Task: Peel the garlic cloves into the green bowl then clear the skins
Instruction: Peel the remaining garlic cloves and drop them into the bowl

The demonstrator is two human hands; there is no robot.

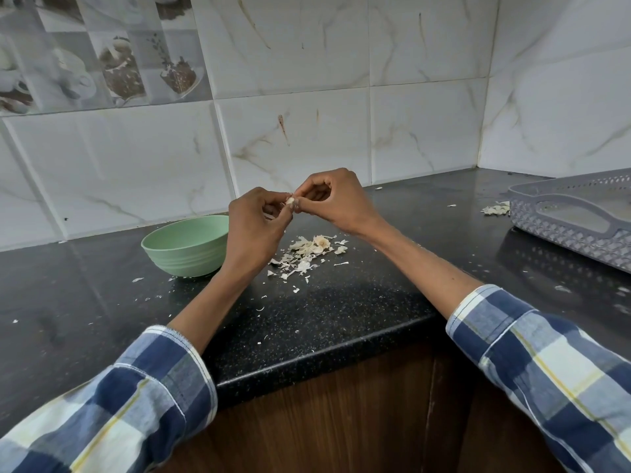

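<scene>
1. Head view, nearest first: two checked sleeves (112,401) reach out over the rounded front edge of the dark speckled surface (324,322).
2. A bit further in there's a loose pile of skins (309,252) lying just right of the green bowl (186,245), with crumbs scattered all around. Can't see inside the bowl from this angle, so no idea how many peeled ones are in there.
3. Above that pile, both hands meet in the air. The left hand (254,221) has its fingers curled round a garlic clove (290,201), and the right hand (333,198) pinches at the clove's tip with thumb and forefinger, looks like it's working a flap of skin loose.
4. Handling-wise, my guess: the clove is small, light and firm, and gets a bit slick once bare, so hold it by the fat middle and peel from the pointed end. The skins are papery and weightless, they'll drift, so sweeping them together beats picking them up one at a time.
5. Farther right, a grey perforated tray (573,213) sits on the surface with a few more skins beside it, and marble-look wall tiles (290,138) behind everything.
</scene>
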